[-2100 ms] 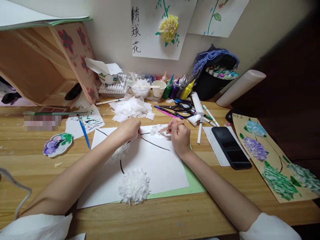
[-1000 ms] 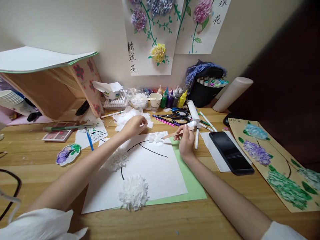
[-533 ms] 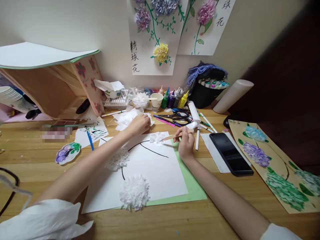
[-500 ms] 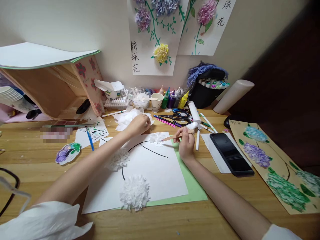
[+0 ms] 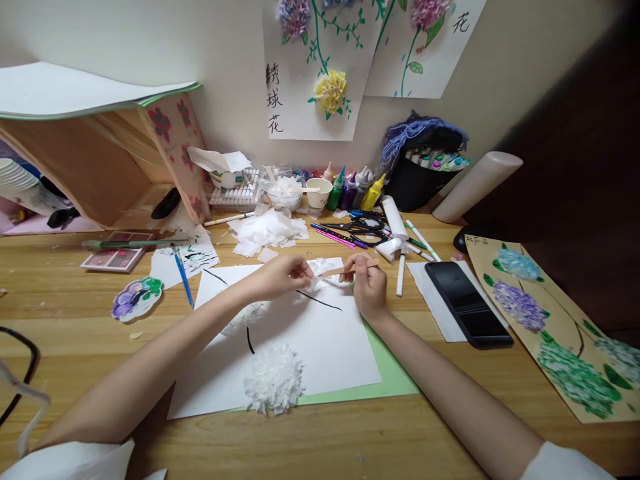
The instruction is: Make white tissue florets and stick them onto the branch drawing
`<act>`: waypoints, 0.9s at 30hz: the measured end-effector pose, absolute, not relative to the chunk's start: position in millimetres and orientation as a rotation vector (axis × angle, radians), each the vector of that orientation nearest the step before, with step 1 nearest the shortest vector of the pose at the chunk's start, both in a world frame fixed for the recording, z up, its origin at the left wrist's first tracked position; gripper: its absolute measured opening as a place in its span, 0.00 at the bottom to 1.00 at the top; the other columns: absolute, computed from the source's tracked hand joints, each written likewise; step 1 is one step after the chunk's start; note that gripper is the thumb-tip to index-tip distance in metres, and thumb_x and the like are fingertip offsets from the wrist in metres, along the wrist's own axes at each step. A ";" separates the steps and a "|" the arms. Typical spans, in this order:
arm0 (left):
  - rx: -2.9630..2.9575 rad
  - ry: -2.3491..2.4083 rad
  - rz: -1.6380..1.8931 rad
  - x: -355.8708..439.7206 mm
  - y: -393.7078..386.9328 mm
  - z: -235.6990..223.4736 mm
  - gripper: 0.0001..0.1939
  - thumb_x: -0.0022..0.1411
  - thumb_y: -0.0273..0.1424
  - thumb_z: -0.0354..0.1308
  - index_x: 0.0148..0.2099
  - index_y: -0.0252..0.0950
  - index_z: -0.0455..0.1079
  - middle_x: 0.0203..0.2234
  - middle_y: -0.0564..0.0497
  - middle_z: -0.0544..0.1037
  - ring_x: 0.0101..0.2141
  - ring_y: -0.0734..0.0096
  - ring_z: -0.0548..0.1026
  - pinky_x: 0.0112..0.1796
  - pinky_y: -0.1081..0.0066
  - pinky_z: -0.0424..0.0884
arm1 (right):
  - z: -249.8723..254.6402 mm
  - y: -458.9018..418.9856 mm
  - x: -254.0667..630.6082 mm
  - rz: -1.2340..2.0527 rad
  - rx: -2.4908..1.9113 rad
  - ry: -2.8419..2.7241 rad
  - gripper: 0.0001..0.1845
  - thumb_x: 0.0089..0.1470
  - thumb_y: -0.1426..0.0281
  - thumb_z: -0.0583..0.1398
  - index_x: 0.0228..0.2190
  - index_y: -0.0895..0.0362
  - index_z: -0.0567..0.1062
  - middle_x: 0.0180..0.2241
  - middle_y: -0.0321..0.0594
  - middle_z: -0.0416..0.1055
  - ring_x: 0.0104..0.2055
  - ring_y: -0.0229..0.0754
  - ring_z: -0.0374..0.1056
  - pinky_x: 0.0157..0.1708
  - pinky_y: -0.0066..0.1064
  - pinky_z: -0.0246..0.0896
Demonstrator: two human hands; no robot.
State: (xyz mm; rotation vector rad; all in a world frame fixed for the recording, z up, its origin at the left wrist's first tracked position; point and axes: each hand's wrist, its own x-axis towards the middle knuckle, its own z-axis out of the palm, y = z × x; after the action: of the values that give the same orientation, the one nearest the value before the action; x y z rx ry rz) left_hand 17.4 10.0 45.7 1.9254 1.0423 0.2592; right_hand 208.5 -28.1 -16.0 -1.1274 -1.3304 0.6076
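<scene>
My left hand (image 5: 286, 276) is closed in a pinch at the top of the white drawing sheet (image 5: 330, 353), with a white scrap of tissue paper at its fingertips. My right hand (image 5: 370, 285) grips a thin wooden stick (image 5: 334, 271), whose pointed end reaches those fingertips. Just beneath lies a small cluster of white tissue petals (image 5: 320, 267), partly covered by the left fingers. Black curved lines run over the sheet. Two fuller white tissue flowers are on it: one at the lower edge (image 5: 274, 379), the other (image 5: 244, 317) partly behind my left forearm.
A pile of tissue pieces (image 5: 270, 231) lies behind my left hand. Scissors (image 5: 367, 230), markers and a white roll (image 5: 395, 217) lie behind my right. A paper cup (image 5: 319, 193) stands by paint bottles. A phone (image 5: 467, 303) and flower picture (image 5: 545, 327) are at right.
My left hand has come from the tissue pile toward me and right, to the stick's tip. My right hand still grips the stick. The view has tilted down slightly.
</scene>
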 end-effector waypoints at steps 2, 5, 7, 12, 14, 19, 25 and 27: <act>1.991 1.064 0.252 22.3 10.9 41.7 0.08 0.53 0.29 0.53 0.36 0.33 0.68 0.31 0.49 0.76 0.31 0.71 0.72 0.33 0.72 0.67 | -15.6 -29.1 208.9 0.570 -1.121 -1.315 0.20 0.61 0.60 0.47 0.23 0.57 0.66 0.17 0.32 0.64 0.19 0.33 0.62 0.21 0.25 0.58; 2.097 1.140 0.267 27.9 12.3 38.1 0.07 0.53 0.27 0.52 0.37 0.34 0.68 0.31 0.49 0.75 0.31 0.70 0.72 0.32 0.72 0.66 | -14.7 -32.8 209.3 0.507 -1.046 -1.283 0.20 0.61 0.62 0.46 0.23 0.57 0.66 0.18 0.32 0.63 0.18 0.32 0.61 0.19 0.25 0.57; 2.156 1.201 0.278 30.2 12.6 36.8 0.07 0.53 0.26 0.52 0.36 0.34 0.67 0.30 0.49 0.75 0.31 0.70 0.72 0.31 0.73 0.66 | -14.2 -36.0 209.3 0.468 -0.986 -1.287 0.20 0.61 0.63 0.46 0.23 0.57 0.66 0.19 0.33 0.63 0.18 0.32 0.62 0.18 0.25 0.57; 2.264 1.315 0.279 31.3 12.2 35.4 0.07 0.53 0.25 0.51 0.36 0.35 0.67 0.29 0.50 0.75 0.30 0.69 0.72 0.28 0.73 0.64 | -15.0 -40.5 208.2 0.477 -0.959 -1.434 0.19 0.61 0.64 0.46 0.23 0.56 0.67 0.19 0.33 0.64 0.20 0.33 0.62 0.20 0.26 0.58; 2.292 1.336 0.267 30.6 11.0 36.5 0.07 0.53 0.25 0.50 0.36 0.35 0.67 0.29 0.50 0.75 0.30 0.68 0.71 0.28 0.73 0.63 | -15.8 -41.0 207.6 0.472 -0.954 -1.459 0.18 0.61 0.64 0.46 0.24 0.56 0.67 0.19 0.34 0.64 0.20 0.34 0.62 0.21 0.27 0.58; 2.287 1.157 0.298 29.4 7.6 44.3 0.07 0.53 0.23 0.50 0.35 0.36 0.65 0.29 0.52 0.75 0.31 0.71 0.71 0.29 0.74 0.63 | -15.5 -43.7 207.5 0.400 -0.846 -1.415 0.18 0.62 0.66 0.45 0.23 0.55 0.66 0.18 0.33 0.63 0.19 0.34 0.59 0.23 0.30 0.56; 2.270 1.129 0.330 29.0 15.3 37.7 0.06 0.52 0.23 0.53 0.34 0.36 0.63 0.28 0.53 0.74 0.30 0.72 0.71 0.28 0.75 0.62 | -15.3 -45.8 208.3 0.337 -0.770 -1.507 0.16 0.61 0.68 0.45 0.24 0.55 0.65 0.18 0.34 0.63 0.21 0.36 0.60 0.24 0.31 0.56; 2.293 1.178 0.322 29.3 17.7 32.9 0.06 0.52 0.23 0.53 0.35 0.36 0.64 0.28 0.52 0.74 0.30 0.71 0.71 0.28 0.74 0.62 | -15.3 -44.8 208.0 0.303 -0.795 -1.579 0.16 0.61 0.68 0.46 0.25 0.55 0.66 0.19 0.34 0.63 0.22 0.37 0.60 0.24 0.31 0.56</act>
State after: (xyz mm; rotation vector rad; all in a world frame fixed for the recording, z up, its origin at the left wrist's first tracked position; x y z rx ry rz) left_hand 29.3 17.7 32.9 2.2931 1.1785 0.3223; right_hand 208.0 -44.8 -15.3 -0.7951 -1.5794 0.3028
